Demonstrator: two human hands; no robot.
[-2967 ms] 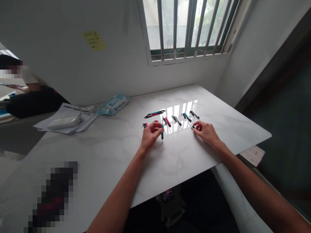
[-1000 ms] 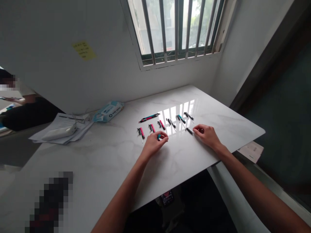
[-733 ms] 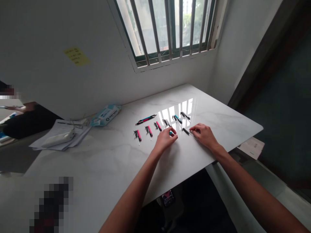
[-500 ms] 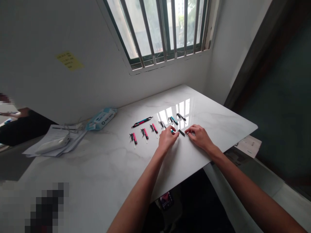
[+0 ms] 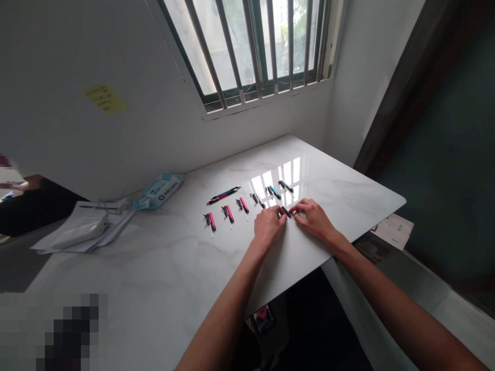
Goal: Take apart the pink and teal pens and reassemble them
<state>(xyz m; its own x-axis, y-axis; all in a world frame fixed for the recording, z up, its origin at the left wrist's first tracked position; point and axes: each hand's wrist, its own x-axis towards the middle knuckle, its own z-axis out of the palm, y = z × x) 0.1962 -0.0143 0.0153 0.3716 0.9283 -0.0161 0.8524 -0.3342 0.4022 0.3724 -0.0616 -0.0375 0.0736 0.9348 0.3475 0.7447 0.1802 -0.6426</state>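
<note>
My left hand (image 5: 269, 225) rests on the white marble-patterned table (image 5: 162, 278), its fingers closed on a teal pen part (image 5: 279, 212) that is mostly hidden. Between my two hands lies a black pen barrel (image 5: 286, 212). My right hand (image 5: 313, 219) is pinched at its right end; a thin pale piece shows by the fingertips, too small to make out. Taken-apart pens lie around: red barrels (image 5: 212, 221) with black parts and thin white refills on the left, a teal barrel (image 5: 275, 192) and a black one (image 5: 288, 187) behind my hands.
Two whole pens (image 5: 224, 195) lie side by side toward the wall. A blue wipes pack (image 5: 159, 191), papers (image 5: 83, 214) and a white device (image 5: 79, 235) are at the left. A phone (image 5: 264, 319) is below the table edge. Another person's dark sleeve (image 5: 50, 208) shows far left.
My left-hand fingers have drawn closer together and nearer the black barrel. My right hand has shifted slightly left. The whole view has tilted a little; the laid-out pen parts stay put.
</note>
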